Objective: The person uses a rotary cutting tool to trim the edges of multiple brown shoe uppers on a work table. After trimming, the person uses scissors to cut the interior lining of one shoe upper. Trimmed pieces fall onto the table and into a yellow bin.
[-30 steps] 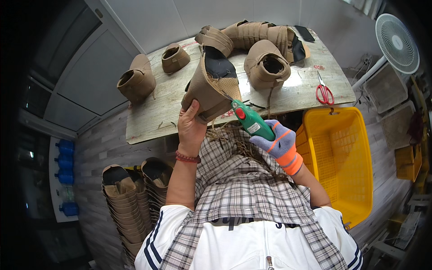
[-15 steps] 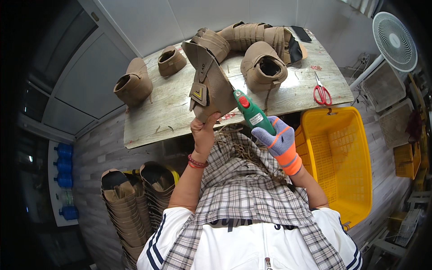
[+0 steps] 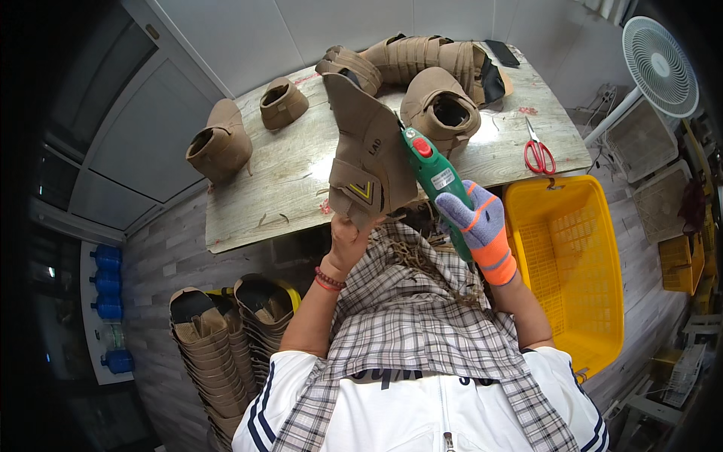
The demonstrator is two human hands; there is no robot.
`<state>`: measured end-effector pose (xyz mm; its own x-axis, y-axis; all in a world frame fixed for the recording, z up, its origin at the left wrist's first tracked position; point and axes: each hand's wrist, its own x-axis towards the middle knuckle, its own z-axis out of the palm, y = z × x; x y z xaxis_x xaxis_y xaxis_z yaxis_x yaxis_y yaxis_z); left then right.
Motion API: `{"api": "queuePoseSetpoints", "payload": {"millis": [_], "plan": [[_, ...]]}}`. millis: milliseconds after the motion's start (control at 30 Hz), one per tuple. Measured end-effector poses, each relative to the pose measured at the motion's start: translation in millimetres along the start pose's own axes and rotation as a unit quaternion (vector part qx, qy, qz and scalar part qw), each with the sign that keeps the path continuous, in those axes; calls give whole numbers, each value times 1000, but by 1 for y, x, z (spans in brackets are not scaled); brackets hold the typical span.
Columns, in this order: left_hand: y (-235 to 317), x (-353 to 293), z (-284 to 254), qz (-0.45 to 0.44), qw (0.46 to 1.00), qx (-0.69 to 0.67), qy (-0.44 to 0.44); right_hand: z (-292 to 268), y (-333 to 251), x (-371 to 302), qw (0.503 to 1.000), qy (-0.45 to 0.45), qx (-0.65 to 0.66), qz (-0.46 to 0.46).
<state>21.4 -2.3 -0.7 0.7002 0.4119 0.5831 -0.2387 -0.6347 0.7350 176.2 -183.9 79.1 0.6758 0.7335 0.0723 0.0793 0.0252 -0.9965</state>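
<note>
A brown shoe upper with a yellow V-shaped mark is held up over the table's front edge. My bare left hand pinches its lower end. My right hand, in a grey and orange glove, grips a green handheld power tool with a red button. The tool's tip is at the upper's right edge; whether it touches is hard to tell. Trimmed brown strips lie in the plaid apron over my lap.
Other brown uppers stand on the table, with a stacked row behind. Red-handled scissors and a black phone lie there too. A yellow basket is at right, stacked uppers at left, a fan far right.
The shoe upper has turned so its marked side faces me more, and has shifted slightly right. My right hand and the power tool have moved a little right and down.
</note>
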Motion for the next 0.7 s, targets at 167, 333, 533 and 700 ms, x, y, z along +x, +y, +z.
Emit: {"api": "queuePoseSetpoints", "payload": {"millis": [167,333,533,700], "plan": [[-10,0,-20,-77,997,-21,12,-5,-3,14,999,23,10,-32],[-96,97,-128,56,923,377,53,-16,7,8,996,54,67,25],[-164,223,-190,-98,864,494,1,-17,27,0,997,36,23,62],[-211,190,-83,-172,946,94,257,-14,36,-1,993,43,26,104]]}}
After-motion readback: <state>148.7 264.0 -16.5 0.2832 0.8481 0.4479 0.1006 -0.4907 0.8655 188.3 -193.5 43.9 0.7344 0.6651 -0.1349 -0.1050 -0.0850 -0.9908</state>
